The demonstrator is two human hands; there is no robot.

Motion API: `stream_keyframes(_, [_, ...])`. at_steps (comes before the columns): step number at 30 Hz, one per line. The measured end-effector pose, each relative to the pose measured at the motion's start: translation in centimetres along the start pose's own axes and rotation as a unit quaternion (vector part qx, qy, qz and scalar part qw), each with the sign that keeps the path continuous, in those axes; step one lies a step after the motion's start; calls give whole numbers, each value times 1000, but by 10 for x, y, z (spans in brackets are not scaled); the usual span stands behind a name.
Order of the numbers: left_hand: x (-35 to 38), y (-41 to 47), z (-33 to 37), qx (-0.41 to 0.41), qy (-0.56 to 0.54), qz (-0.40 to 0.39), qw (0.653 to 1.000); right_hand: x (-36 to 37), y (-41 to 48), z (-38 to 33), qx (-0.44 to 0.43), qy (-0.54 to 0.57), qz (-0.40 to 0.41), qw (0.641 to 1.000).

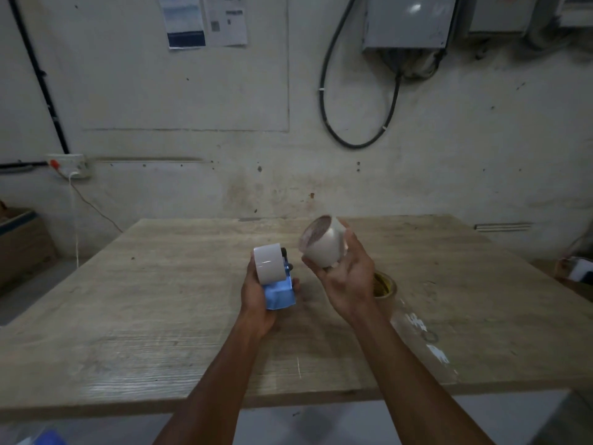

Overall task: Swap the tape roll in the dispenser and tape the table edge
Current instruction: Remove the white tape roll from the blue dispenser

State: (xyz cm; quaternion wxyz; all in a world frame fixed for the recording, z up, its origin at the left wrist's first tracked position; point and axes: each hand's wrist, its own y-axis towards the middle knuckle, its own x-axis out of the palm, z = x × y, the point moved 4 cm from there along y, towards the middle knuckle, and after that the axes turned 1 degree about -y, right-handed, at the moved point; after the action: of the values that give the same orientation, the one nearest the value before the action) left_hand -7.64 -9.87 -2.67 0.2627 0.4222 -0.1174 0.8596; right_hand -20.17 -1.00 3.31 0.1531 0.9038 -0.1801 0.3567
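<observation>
Brown tape roll (383, 285) half hidden behind right hand (345, 281), dispenser (279, 292) body mostly covered by left hand (256, 300), wall papers (205, 19) cut off, print unreadable

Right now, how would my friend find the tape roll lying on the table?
Start at the wooden table. Look just behind the right hand: a roll lies flat there. It is brownish with a yellow core, while both held rolls are white.

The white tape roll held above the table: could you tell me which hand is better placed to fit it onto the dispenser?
Probably the right hand: it already holds the loose white tape roll beside the blue dispenser, while the left hand grips that dispenser.
</observation>
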Motion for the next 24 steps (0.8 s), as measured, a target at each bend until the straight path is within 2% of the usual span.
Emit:
stream_keyframes(2, [-1,1,-1,-9,-19,-5,1000,1,-1,-1,42,103,-10,994])
stream_keyframes(5, [-1,4,1,-12,-49,-28,998,6,-4,-4,62,164,-16,984])
stream_keyframes(9, [3,1,0,1,-34,-19,999,6,0,-19,60,161,18,985])
stream_keyframes(14, [1,-3,0,3,-32,8,999,-20,24,-64,-31,126,112,985])
stream_keyframes(17, [-2,-4,1,-3,-20,14,1000,-46,41,-99,-135,19,201,970])
stream_keyframes(19, [-4,-2,-1,-20,-25,8,999,-64,45,-121,-180,-102,270,940])
stream_keyframes(22, [-7,2,-3,-33,-17,3,999,-101,51,-149,-221,-333,348,848])
stream_keyframes(24, [-8,5,-4,-36,-5,-7,999,-119,51,-161,-222,-457,348,788])
